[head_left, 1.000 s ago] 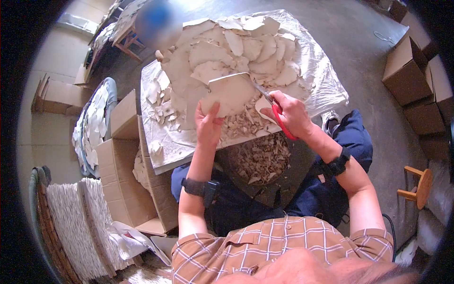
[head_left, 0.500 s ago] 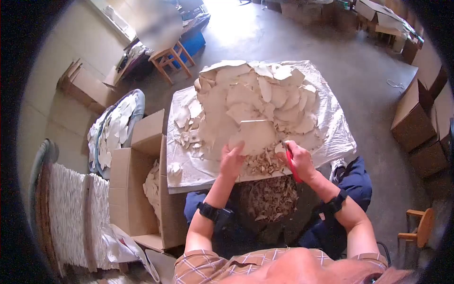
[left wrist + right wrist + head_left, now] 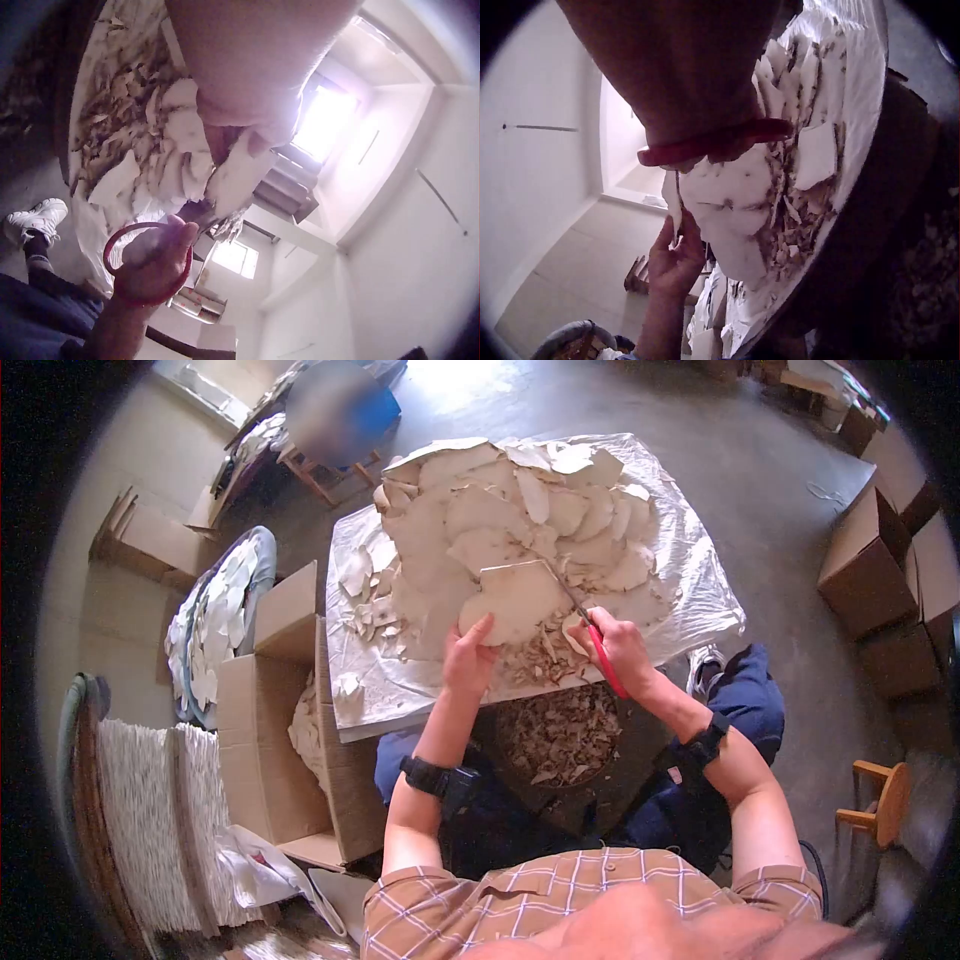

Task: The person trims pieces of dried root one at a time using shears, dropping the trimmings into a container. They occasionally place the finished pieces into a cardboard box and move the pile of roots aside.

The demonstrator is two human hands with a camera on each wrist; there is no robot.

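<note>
My left hand (image 3: 470, 658) pinches the lower left edge of a flat pale sheet (image 3: 518, 603), thumb on top. Red-handled scissors (image 3: 605, 660) are in my right hand (image 3: 622, 652), fingers curled through the handles, and their blades lie along the sheet's right edge. In the left wrist view the red loops (image 3: 154, 300) surround part of my right hand (image 3: 154, 262). From the right wrist, my left hand (image 3: 676, 262) grips the sheet (image 3: 673, 201) edge-on. Whether the blades touch the sheet is hard to tell.
Overlapping pale sheets (image 3: 480, 510) are heaped on the white-covered table (image 3: 700, 575), with small scraps (image 3: 540, 657) at its near edge. A round container of scraps (image 3: 560, 735) sits below, between the knees. An open cardboard box (image 3: 245, 745) stands left, a wooden stool (image 3: 885, 805) right.
The head view has tilted and shifted, moving the whole scene. Between half a second ago and now, the scissor blades have come up against the sheet's upper right edge. Both hands keep their holds.
</note>
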